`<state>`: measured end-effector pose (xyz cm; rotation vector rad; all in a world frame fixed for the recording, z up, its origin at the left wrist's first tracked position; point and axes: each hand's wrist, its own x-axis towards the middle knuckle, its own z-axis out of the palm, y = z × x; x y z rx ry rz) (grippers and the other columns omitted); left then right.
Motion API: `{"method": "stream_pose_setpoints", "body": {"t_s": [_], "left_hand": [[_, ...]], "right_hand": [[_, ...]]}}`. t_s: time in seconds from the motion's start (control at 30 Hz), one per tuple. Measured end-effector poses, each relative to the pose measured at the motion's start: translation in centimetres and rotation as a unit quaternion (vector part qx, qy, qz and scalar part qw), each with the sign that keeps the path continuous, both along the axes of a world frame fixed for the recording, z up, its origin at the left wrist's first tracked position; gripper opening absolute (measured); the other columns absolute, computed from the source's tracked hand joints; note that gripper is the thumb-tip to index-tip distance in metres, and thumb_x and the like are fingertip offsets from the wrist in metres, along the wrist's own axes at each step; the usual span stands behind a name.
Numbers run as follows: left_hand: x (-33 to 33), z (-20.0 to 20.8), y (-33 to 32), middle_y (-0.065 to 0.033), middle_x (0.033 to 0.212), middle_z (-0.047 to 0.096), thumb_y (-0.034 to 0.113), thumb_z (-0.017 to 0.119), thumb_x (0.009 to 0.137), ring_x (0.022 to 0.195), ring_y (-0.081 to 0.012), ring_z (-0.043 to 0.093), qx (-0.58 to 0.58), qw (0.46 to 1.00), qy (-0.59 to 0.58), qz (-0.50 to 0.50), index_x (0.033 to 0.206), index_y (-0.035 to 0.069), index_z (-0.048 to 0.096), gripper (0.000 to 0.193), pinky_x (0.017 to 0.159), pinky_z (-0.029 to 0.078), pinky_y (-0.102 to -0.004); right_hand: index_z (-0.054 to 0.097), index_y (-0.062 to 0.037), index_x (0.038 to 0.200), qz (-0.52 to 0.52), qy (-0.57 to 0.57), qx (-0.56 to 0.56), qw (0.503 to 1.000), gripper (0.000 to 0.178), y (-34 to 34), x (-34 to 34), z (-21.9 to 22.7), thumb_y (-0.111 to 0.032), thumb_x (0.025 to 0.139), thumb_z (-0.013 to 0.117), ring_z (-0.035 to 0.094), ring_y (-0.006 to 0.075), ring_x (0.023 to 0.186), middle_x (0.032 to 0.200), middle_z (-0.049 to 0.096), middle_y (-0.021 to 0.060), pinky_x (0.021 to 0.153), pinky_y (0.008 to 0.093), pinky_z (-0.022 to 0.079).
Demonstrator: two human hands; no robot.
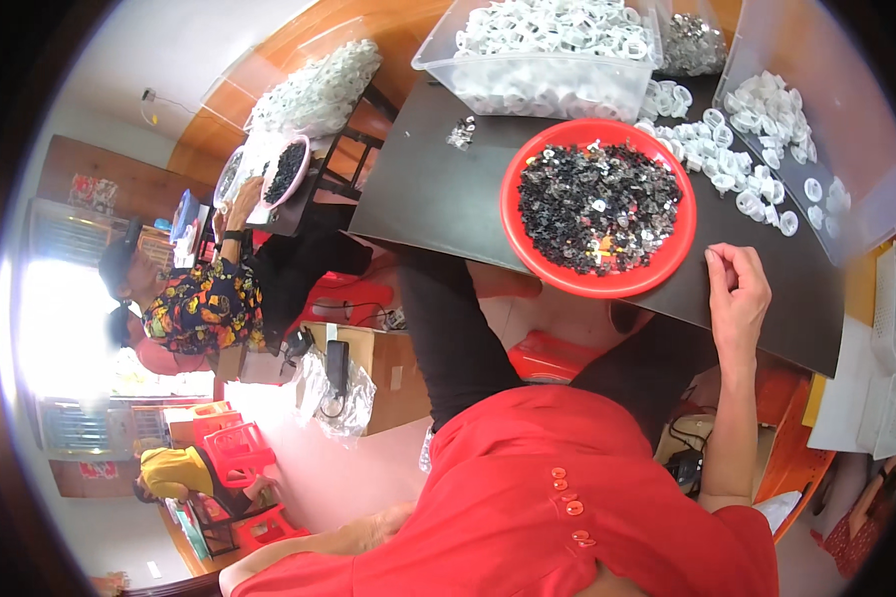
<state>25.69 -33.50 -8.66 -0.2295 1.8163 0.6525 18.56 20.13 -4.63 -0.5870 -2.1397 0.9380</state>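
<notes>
My right hand (739, 287) is at the table's near edge, right of a red basin (607, 287). Its fingers are curled in toward the thumb; whatever may be between them is too small to make out. Small black and clear plastic parts (597, 204) fill the basin, with a few white, yellow and orange bits among them. Beyond my hand, white ring-shaped plastic parts (732, 169) lie loose on the dark table (428, 189). My left forearm (338, 537) rests low by my red top, and the left hand's fingers are mostly hidden.
A clear bin (548, 90) of white parts stands at the back, beside a bag of shiny parts (692, 45). A tipped clear bin (826, 129) is at right. A small shiny heap (461, 132) sits left of the basin. Another person (204, 308) works at a table on the left.
</notes>
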Motion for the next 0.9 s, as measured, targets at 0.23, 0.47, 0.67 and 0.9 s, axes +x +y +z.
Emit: {"method": "stream_pose_setpoints", "body": {"t_s": [0.23, 0.47, 0.67, 0.9], "left_hand": [[-0.7, -3.2, 1.0, -0.0083, 0.092, 0.069, 0.017, 0.069, 0.085, 0.082, -0.0149, 0.065, 0.052, 0.998, 0.034, -0.009, 0.116, 0.001, 0.059, 0.036, 0.073, 0.051, -0.0269], [2.4, -4.7, 0.3, -0.0087, 0.092, 0.069, 0.016, 0.069, 0.086, 0.082, -0.0153, 0.065, 0.039, 0.998, 0.033, 0.032, 0.116, 0.001, 0.059, 0.036, 0.073, 0.051, -0.027], [-0.1, -5.7, -1.1, -0.0089, 0.092, 0.069, 0.016, 0.069, 0.086, 0.083, -0.0157, 0.065, 0.04, 0.999, 0.005, 0.019, 0.116, 0.0, 0.059, 0.036, 0.073, 0.051, -0.0271], [-6.2, -6.3, -3.8, -0.0093, 0.092, 0.069, 0.016, 0.069, 0.086, 0.083, -0.0161, 0.066, -0.006, 1.0, 0.001, -0.031, 0.115, 0.0, 0.059, 0.035, 0.073, 0.052, -0.0273]], "right_hand": [[0.064, 0.0, 0.093, 0.007, 0.006, 0.07, 0.998, 0.008, 0.1, -0.6, -1.0, -0.008, 0.089, 0.063, 0.053, 0.0145, 0.07, 0.082, 0.058, 0.0054, 0.063, 0.0254, 0.043], [0.064, 0.0016, 0.098, 0.01, -0.064, 0.113, 0.992, 0.014, 1.9, -0.1, -3.0, -0.011, 0.092, 0.061, 0.045, 0.0104, 0.065, 0.083, 0.056, 0.0025, 0.056, 0.0252, 0.037], [0.064, 0.0007, 0.099, -0.013, -0.107, 0.126, 0.986, 0.012, 1.1, 0.6, -1.7, -0.008, 0.092, 0.06, 0.055, 0.0139, 0.076, 0.088, 0.059, 0.0055, 0.066, 0.0248, 0.044], [0.064, -0.0008, 0.088, -0.023, -0.06, 0.092, 0.994, 0.005, -1.8, -2.1, 1.0, -0.001, 0.083, 0.065, 0.058, 0.019, 0.071, 0.079, 0.059, 0.0087, 0.064, 0.0287, 0.047]]}}
